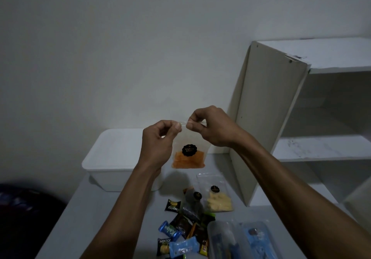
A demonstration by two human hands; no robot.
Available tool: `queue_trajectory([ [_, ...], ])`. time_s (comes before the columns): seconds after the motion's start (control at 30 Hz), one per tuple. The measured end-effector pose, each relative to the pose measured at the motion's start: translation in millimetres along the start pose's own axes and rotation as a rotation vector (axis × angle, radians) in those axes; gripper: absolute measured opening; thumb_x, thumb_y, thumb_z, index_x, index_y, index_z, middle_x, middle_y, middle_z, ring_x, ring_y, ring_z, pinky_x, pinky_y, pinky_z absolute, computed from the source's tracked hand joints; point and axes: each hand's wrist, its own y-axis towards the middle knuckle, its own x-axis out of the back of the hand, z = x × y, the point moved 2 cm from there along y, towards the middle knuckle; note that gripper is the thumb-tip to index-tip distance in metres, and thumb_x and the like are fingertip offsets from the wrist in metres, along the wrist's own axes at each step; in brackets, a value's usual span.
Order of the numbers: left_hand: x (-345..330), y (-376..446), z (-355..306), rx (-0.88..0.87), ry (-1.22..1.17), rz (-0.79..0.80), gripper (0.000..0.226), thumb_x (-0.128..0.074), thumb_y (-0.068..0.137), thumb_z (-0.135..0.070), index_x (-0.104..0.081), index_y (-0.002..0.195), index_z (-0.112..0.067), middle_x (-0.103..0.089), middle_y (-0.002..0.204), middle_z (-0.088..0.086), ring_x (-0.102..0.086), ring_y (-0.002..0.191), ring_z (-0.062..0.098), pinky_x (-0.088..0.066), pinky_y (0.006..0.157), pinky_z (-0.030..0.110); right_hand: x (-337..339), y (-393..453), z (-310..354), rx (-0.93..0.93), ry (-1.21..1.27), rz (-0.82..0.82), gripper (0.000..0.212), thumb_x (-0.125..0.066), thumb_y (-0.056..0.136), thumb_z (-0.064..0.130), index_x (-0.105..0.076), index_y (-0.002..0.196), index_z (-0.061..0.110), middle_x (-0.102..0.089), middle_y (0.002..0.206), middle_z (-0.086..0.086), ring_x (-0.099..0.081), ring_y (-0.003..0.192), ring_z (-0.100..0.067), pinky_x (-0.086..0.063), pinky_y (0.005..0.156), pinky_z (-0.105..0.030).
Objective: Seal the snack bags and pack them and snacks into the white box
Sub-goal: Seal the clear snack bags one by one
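A clear zip bag of orange snacks (188, 159) with a round black label hangs in the air above the table. My left hand (158, 144) pinches its top edge at the left, and my right hand (210, 127) pinches the same edge at the right. Behind the bag, the white box (112, 158) stands on the table with its lid on. A clear bag of pale yellow snacks (217, 197) and a darker bag (191, 203) lie flat on the table. Several small wrapped snacks (178, 236) lie scattered near the front.
A white shelf unit (301, 118) stands at the right on the grey table (96, 218). A clear plastic container (241, 240) with blue items sits at the front right. A dark object (26, 214) lies beyond the table's left edge. A plain wall is behind.
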Motion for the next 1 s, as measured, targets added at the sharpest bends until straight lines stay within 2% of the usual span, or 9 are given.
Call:
queue_trajectory([
  [0.13,-2.3,-0.3,3.5,-0.005,-0.012,-0.025,0.01,-0.065,0.092,-0.02,-0.071,0.084,-0.016,-0.072,0.083,-0.001,-0.066,0.085,0.009,-0.05,0.077,0.014,0.3,-5.8,-4.3,-0.012,0.04,-0.001,0.012,-0.064,0.094,0.032,-0.069,0.09,0.022,-0.069,0.092,0.01,-0.063,0.091,-0.005,-0.048,0.076,-0.021],
  [0.3,-7.7,-6.2,10.5,0.02,-0.039,-0.029,0.008,-0.066,0.092,-0.019,-0.071,0.087,-0.016,-0.072,0.085,0.0,-0.066,0.083,0.009,-0.051,0.075,0.015,-8.1,-11.2,-10.4,-0.062,0.071,-0.04,0.011,-0.063,0.094,0.032,-0.067,0.089,0.024,-0.068,0.09,0.011,-0.061,0.087,-0.002,-0.042,0.068,-0.019],
  [0.37,-6.9,-6.3,12.0,0.022,-0.046,-0.019,0.008,-0.066,0.091,-0.02,-0.071,0.089,-0.015,-0.073,0.086,0.0,-0.066,0.084,0.009,-0.052,0.076,0.015,-8.3,-11.8,-10.1,-0.056,0.083,-0.024,0.011,-0.064,0.094,0.033,-0.069,0.09,0.023,-0.069,0.092,0.011,-0.062,0.091,-0.003,-0.045,0.072,-0.018],
  [0.47,-5.9,-5.7,13.0,0.033,-0.066,-0.05,0.007,-0.066,0.091,-0.018,-0.07,0.086,-0.016,-0.071,0.082,-0.001,-0.065,0.082,0.008,-0.051,0.075,0.016,-7.7,-10.5,-12.8,-0.087,0.125,-0.015,0.013,-0.065,0.093,0.032,-0.071,0.09,0.021,-0.071,0.092,0.009,-0.064,0.093,-0.006,-0.051,0.079,-0.026],
  [0.53,-7.9,-7.1,14.2,0.049,-0.074,-0.063,0.008,-0.066,0.091,-0.016,-0.07,0.084,-0.016,-0.07,0.081,0.0,-0.064,0.081,0.009,-0.05,0.076,0.017,-11.2,-10.9,-13.9,-0.104,0.118,-0.021,0.014,-0.064,0.094,0.032,-0.069,0.089,0.021,-0.07,0.089,0.008,-0.063,0.089,-0.006,-0.049,0.074,-0.027],
  [0.63,-6.8,-8.4,16.7,0.064,-0.085,-0.082,0.008,-0.066,0.091,-0.015,-0.07,0.084,-0.014,-0.07,0.08,0.0,-0.064,0.081,0.011,-0.051,0.078,0.022,-15.6,-13.2,-13.2,-0.091,0.121,-0.048,0.015,-0.064,0.094,0.032,-0.07,0.088,0.02,-0.068,0.082,0.011,-0.06,0.074,0.0,-0.042,0.063,-0.021],
  [0.73,-0.4,-7.2,17.0,0.063,-0.078,-0.101,0.007,-0.067,0.091,-0.015,-0.07,0.085,-0.013,-0.07,0.08,0.0,-0.064,0.08,0.01,-0.051,0.078,0.02,-13.7,-13.0,-15.8,-0.104,0.161,-0.048,0.015,-0.066,0.092,0.031,-0.071,0.086,0.019,-0.069,0.081,0.009,-0.063,0.079,-0.004,-0.047,0.067,-0.025],
  [0.83,0.7,-7.4,15.4,0.061,-0.085,-0.099,0.007,-0.067,0.091,-0.014,-0.07,0.085,-0.014,-0.07,0.081,0.0,-0.064,0.08,0.008,-0.051,0.075,0.016,-14.8,-13.3,-16.5,-0.117,0.185,-0.045,0.015,-0.066,0.093,0.03,-0.069,0.084,0.019,-0.066,0.079,0.011,-0.057,0.071,0.002,-0.041,0.064,-0.022],
  [1.0,3.7,-5.9,14.8,0.077,-0.107,-0.136,0.009,-0.066,0.091,-0.013,-0.069,0.082,-0.015,-0.07,0.082,0.003,-0.062,0.074,0.004,-0.05,0.07,0.013,-15.7,-12.0,-20.7,-0.17,0.316,-0.049,0.013,-0.069,0.09,0.031,-0.071,0.082,0.021,-0.072,0.087,-0.002,-0.065,0.085,-0.015,-0.053,0.08,-0.035],
])
